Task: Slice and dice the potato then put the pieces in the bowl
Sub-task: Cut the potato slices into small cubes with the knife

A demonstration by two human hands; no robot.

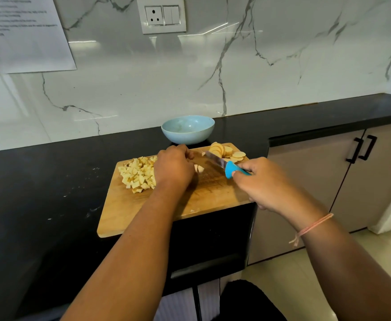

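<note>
At frame centre, on the wooden cutting board [166,205]: two bare hands work a potato with a blue-handled knife [224,164].

Head view. Board lies on a black countertop [39,193], its near edge at the counter's front lip. Left hand [173,169] is curled palm-down over a few small potato pieces [199,168] at mid-board; whether the fingers actually pinch them cannot be told. Right hand [263,181] is clenched around the knife handle, blade angled toward the upper left, tip near the stack of round potato slices [224,152] on the board's upper right corner. Diced potato cubes [137,173] are heaped on the board's left part, touching the left hand. Light blue bowl [188,129] stands just behind the board, near the marble wall [259,77]; no potato visible inside. Pink thread bracelet [310,228] on right wrist.
</note>
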